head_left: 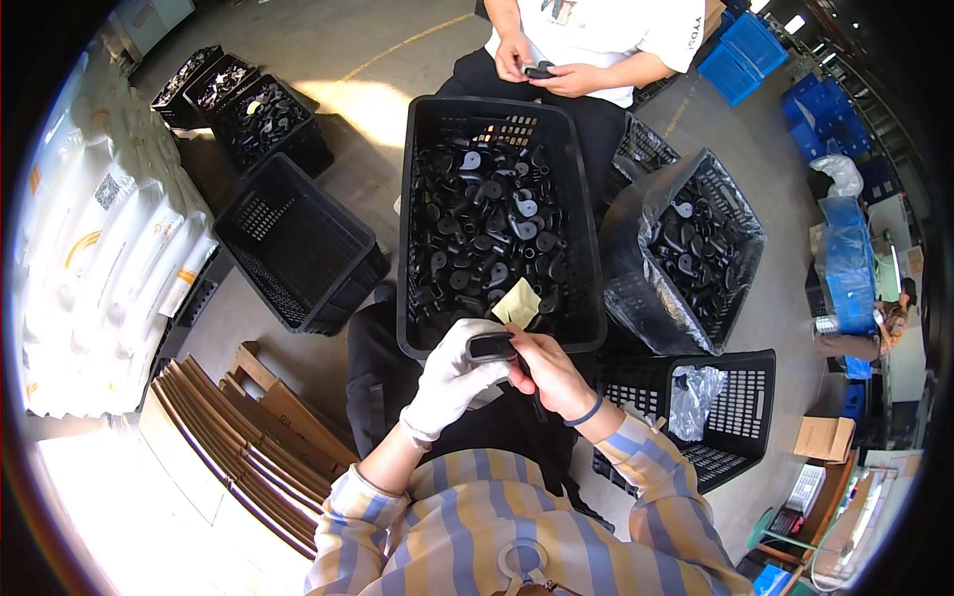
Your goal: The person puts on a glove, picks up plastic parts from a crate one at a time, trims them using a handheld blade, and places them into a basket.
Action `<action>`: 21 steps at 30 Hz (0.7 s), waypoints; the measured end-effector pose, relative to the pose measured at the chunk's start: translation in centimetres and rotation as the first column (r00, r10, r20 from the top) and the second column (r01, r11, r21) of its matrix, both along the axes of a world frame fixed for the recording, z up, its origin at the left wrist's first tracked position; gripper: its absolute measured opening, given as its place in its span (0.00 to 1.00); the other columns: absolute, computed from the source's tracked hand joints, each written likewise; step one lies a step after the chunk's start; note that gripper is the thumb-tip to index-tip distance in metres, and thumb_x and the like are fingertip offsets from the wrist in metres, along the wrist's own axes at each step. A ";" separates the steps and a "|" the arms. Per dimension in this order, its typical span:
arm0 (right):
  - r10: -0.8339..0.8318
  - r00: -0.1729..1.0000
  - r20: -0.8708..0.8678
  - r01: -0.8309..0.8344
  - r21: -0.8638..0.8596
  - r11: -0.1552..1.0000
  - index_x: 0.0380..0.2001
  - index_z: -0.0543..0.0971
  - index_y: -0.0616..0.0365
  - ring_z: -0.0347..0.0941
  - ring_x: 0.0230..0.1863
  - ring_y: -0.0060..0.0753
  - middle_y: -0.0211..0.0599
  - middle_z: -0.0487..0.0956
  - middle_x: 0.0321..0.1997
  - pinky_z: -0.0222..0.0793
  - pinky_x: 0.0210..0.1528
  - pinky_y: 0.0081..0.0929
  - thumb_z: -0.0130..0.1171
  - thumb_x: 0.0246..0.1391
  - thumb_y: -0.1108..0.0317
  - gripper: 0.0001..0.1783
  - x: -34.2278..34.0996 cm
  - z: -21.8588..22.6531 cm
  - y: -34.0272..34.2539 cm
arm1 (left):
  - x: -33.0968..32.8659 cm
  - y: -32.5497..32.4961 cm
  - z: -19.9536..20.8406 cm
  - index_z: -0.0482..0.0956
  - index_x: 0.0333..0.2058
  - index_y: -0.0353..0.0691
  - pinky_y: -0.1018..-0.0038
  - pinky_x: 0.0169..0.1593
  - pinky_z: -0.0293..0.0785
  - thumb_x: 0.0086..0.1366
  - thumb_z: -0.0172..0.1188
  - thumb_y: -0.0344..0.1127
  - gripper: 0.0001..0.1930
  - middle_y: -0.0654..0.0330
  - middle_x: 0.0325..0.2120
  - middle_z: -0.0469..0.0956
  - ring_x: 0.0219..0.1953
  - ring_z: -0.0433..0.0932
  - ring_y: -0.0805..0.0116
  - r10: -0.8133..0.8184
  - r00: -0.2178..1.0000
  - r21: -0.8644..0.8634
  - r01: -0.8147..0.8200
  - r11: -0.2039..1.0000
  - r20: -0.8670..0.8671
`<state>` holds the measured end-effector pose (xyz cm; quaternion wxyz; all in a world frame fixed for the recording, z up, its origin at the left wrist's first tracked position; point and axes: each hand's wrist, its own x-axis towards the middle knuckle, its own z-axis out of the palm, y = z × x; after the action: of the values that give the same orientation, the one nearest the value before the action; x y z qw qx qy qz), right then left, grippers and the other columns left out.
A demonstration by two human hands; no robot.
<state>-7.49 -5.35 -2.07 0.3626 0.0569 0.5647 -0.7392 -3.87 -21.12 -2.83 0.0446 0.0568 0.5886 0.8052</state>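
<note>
The gloved left hand [452, 377] and bare right hand [549, 372] together grip a small black part [492, 346] at the six o'clock rim of the parts-filled black crate [581, 238], fingers hiding most of its shape.

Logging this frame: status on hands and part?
Left hand, gloved, and bare right hand both grip small black part. Over black crate of parts. Nothing blocking.

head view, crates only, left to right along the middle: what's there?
Empty black crate → big central crate full of black parts → plastic-lined crate of parts. In front of the central one, the gloved left hand and bare right hand hold a black part.
</note>
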 end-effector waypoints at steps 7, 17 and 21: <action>0.045 0.996 -0.074 -0.040 0.071 0.997 0.20 0.73 0.60 0.54 0.10 0.12 0.25 0.66 0.11 0.45 0.11 0.13 0.45 0.58 0.52 0.23 0.1 0.1 0.2 | 0.2 -0.2 0.1 0.70 0.44 0.34 0.78 0.45 0.67 0.53 0.62 0.30 0.19 0.62 0.36 0.72 0.39 0.71 0.75 -0.042 0.996 0.075 0.036 0.997 0.076; 0.095 0.989 -0.114 -0.070 0.201 0.977 0.19 0.74 0.58 0.56 0.11 0.11 0.24 0.67 0.11 0.48 0.12 0.11 0.48 0.56 0.49 0.24 0.0 1.1 0.3 | 0.6 0.0 -0.5 0.69 0.46 0.36 0.81 0.39 0.69 0.54 0.62 0.31 0.21 0.63 0.34 0.74 0.33 0.72 0.77 -0.077 0.976 0.267 0.020 0.963 0.204; 0.158 0.936 -0.315 -0.058 0.306 0.950 0.19 0.73 0.58 0.59 0.13 0.11 0.23 0.68 0.12 0.53 0.14 0.13 0.54 0.54 0.54 0.20 -1.0 2.3 0.9 | 0.7 -0.4 -0.9 0.64 0.51 0.33 0.75 0.40 0.73 0.54 0.60 0.36 0.27 0.56 0.39 0.73 0.35 0.75 0.68 -0.145 0.972 0.345 0.074 0.936 0.186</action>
<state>-8.51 -4.49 0.22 0.2891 -0.0484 0.7233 -0.6253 -3.13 -21.56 -3.72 0.1407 0.0119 0.4310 0.8913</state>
